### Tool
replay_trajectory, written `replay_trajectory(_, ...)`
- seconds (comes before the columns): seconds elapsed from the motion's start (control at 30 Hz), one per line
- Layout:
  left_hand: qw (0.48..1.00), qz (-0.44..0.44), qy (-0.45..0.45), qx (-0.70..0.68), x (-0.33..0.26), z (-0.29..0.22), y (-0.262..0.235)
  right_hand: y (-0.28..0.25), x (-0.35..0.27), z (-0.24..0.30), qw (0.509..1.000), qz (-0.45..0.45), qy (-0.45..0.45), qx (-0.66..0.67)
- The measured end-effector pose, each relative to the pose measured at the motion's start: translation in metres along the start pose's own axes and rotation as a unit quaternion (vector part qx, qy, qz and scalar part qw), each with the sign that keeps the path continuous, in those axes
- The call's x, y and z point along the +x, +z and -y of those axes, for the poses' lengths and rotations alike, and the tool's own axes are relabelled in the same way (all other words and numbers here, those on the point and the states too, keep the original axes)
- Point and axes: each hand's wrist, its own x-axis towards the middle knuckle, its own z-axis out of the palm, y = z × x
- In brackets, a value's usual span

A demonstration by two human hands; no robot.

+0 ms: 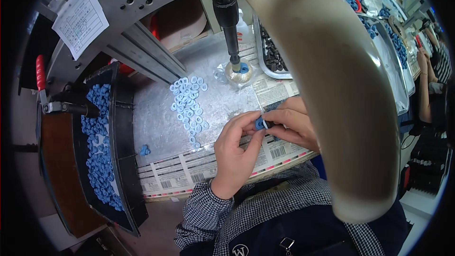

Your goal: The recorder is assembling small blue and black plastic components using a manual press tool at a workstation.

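Note:
Just in front of my body, both hands meet over the table. My left hand [237, 149] is closed, pinching a small blue moulded part [259, 123] with a hole in it. My right hand [296, 122] is closed at the part's right side, its fingers around a small dark piece [270, 124]. A thin pale ring [265, 123] shows between the two; its exact seating is hidden by the fingers. Left of my hands, many loose light-blue rings [189, 106] lie on the metal plate [154, 130]. A beige curved tube hides part of my right hand and the right forearm.
A press spindle [231, 38] comes down onto a round fixture [238, 73] holding a blue part. A black bin [124, 147] of blue parts stands left. Behind the beige tube [341, 90] is a tray [272, 73] of dark parts. Printed paper [173, 178] lines the front edge. Another person [429, 85] works far right.

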Motion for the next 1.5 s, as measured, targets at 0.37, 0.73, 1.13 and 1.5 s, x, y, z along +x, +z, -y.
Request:
replay_trajectory(0.37, 0.999, -0.013, -0.029, -0.006, -0.005, 0.012, 0.003, 0.005, 0.004, -0.002, 0.999, 0.026, -0.023, -0.001)
replay_trajectory(0.73, 0.997, 0.035, 0.032, 0.063, 0.004, -0.008, -0.005, -0.003, 0.007, 0.002, 0.998, 0.045, -0.031, -0.012)
replay_trajectory(1.13, 0.814, 0.044, 0.511, 0.272, 0.091, -0.111, -0.030, -0.041, 0.024, -0.062, 0.962, -0.109, 0.210, 0.136)
replay_trajectory(1.5, 0.865, 0.038, 0.501, -0.006, 0.209, -0.250, -0.041, 0.033, 0.083, -0.069, 0.998, 0.066, -0.002, -0.020)
